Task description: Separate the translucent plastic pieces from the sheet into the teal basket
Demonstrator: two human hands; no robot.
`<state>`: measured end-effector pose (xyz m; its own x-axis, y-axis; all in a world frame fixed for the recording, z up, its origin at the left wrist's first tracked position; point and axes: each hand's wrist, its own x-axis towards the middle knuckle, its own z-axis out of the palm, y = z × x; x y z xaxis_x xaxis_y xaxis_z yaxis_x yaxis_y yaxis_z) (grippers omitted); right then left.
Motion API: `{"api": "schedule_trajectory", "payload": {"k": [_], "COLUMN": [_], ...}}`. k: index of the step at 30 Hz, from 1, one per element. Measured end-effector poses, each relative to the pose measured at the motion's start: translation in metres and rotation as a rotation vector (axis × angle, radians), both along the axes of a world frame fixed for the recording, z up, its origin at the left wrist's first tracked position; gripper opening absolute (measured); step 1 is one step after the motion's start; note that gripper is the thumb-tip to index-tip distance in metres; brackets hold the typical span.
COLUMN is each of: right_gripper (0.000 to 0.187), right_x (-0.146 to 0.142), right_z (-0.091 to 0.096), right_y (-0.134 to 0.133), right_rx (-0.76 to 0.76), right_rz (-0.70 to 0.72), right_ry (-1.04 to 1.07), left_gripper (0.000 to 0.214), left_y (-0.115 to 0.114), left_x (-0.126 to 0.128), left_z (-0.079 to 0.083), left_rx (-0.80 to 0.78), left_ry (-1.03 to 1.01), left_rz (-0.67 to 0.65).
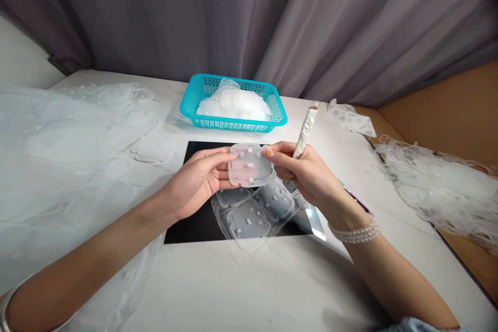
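Observation:
A small translucent white molded piece (pixel 250 166), with rounded corners and several raised pegs, is held up flat above a black sheet. My left hand (pixel 198 179) grips its left side, thumb on the front and fingers behind. At its upper right edge, my right hand (pixel 301 168) touches it with the thumb and index finger. A cream tape-wrapped tool (pixel 305 132) is also gripped in my right hand, pointing up; its working end is hidden. Below, a clear molded sheet (pixel 249 218) with similar pieces lies on the black sheet (pixel 187 228).
A blue basket (pixel 233 127) holding a heap of white pieces (pixel 237 104) stands behind my hands. Translucent sheets (pixel 70 140) pile up at left. Thin plastic scraps (pixel 455 192) lie at right, with another sheet (pixel 352 118) at back right. A grey curtain (pixel 175 15) hangs behind the white table (pixel 218 290).

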<state>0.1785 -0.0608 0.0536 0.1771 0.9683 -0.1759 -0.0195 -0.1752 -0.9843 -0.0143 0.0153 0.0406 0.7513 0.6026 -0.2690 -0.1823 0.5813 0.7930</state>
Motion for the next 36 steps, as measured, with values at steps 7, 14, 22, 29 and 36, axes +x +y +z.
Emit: {"api": "schedule_trajectory", "payload": {"k": [7, 14, 22, 29, 36], "right_gripper": [0.022, 0.02, 0.019, 0.021, 0.018], "right_x": [0.0037, 0.0061, 0.0063, 0.0088, 0.0075], "right_z": [-0.0009, 0.0009, 0.0009, 0.0007, 0.003], "right_y": [0.004, 0.0027, 0.0023, 0.0009, 0.0001], "right_rx": [-0.022, -0.043, -0.067, -0.074, -0.082], "right_rz": [-0.034, -0.034, -0.034, -0.036, -0.043], "right_ry": [0.098, 0.113, 0.114, 0.111, 0.102], "left_gripper": [0.02, 0.024, 0.023, 0.022, 0.021], "left_y": [0.0006, 0.0004, 0.0044, 0.0059, 0.007], "left_x": [-0.0005, -0.0012, -0.0044, -0.0053, -0.0047], "left_z": [0.002, 0.0036, 0.0041, 0.006, 0.0042], "left_rx": [-0.03, -0.03, 0.051, 0.059, 0.039], "left_ry": [0.083, 0.106, 0.152, 0.146, 0.144], "left_rz": [0.012, -0.007, -0.062, -0.094, -0.068]}}
